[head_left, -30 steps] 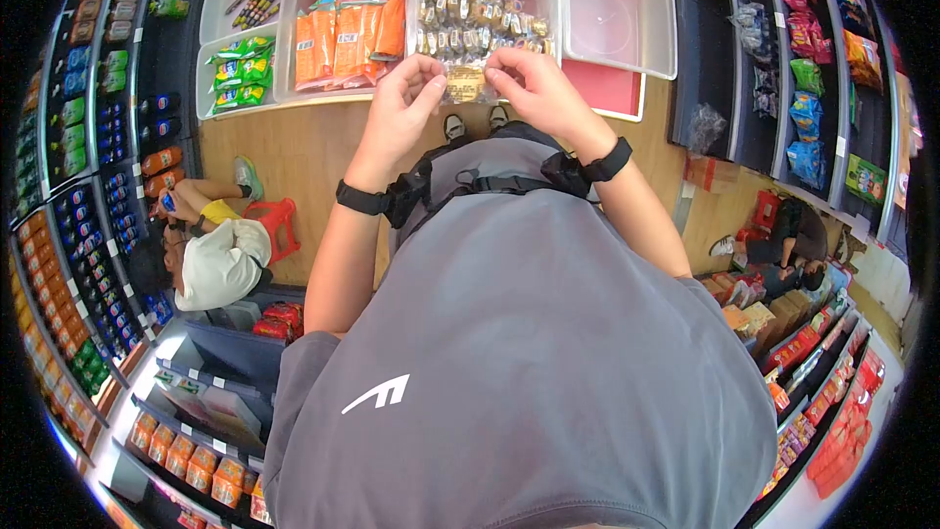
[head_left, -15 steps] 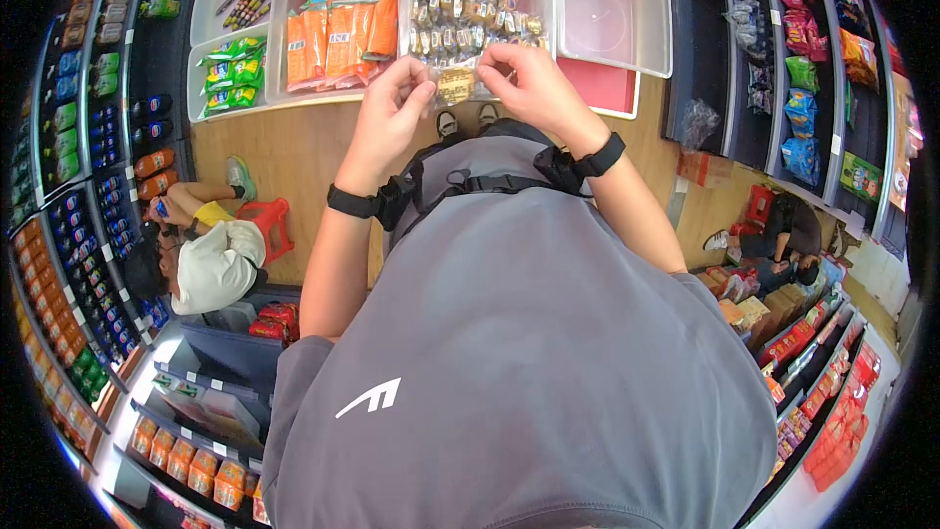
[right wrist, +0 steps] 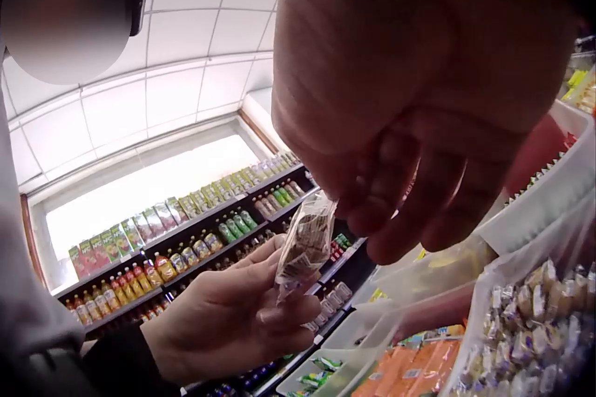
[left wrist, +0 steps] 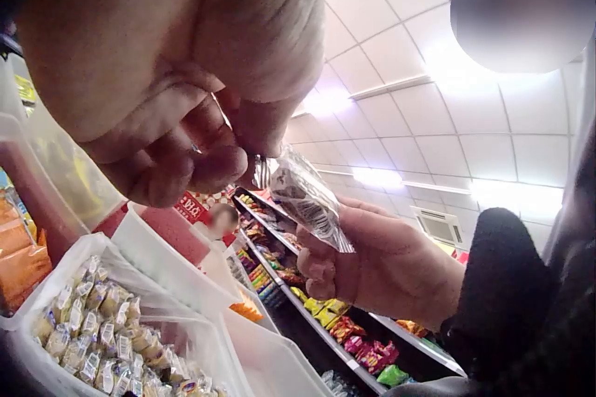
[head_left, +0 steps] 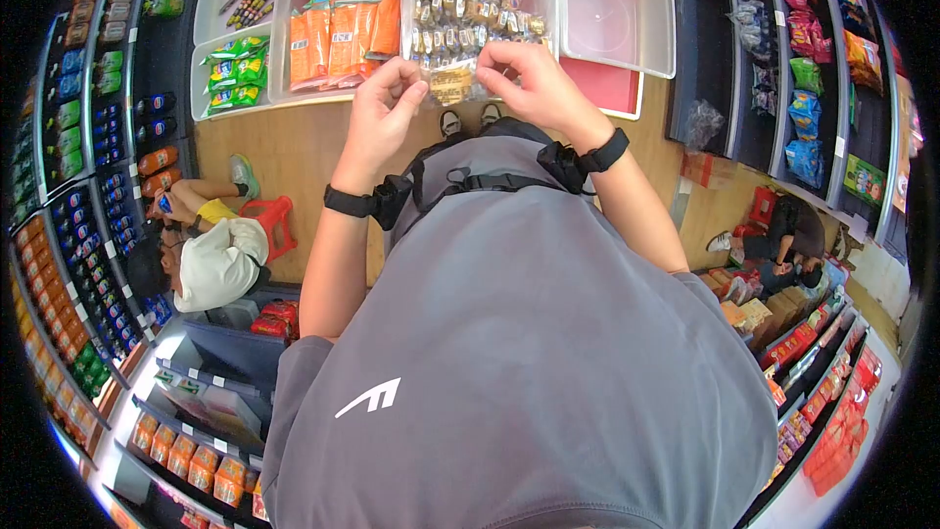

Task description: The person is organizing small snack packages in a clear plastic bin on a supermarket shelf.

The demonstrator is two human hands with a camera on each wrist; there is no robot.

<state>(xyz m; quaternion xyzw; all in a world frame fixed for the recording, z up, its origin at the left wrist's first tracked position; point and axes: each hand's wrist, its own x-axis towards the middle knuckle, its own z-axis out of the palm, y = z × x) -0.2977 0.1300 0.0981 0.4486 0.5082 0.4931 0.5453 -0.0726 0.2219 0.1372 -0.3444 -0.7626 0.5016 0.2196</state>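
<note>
Between the two hands is a small clear packet with a yellowish label (head_left: 451, 85), above the near edge of a bin of wrapped pieces (head_left: 470, 15). The left hand (head_left: 385, 108) pinches the packet's left end with thumb and curled fingers. At its other end, the right hand (head_left: 537, 86) pinches the wrapper. The left wrist view shows the packet (left wrist: 309, 201) stretched between the hands, a barcode on its side. In the right wrist view the packet (right wrist: 307, 239) stands tilted between the fingertips.
Orange packets fill a bin (head_left: 281, 39) at the left, with green packets (head_left: 235, 73) beyond. A clear bin (head_left: 651, 24) stands at the right. Shelves line both sides. One person in white (head_left: 220, 264) sits at the left, another in dark clothes (head_left: 805, 235) at the right.
Both hands have shifted slightly left since the first frame, and the gap between them has widened a little. The packet's label has changed its angle between them.
</note>
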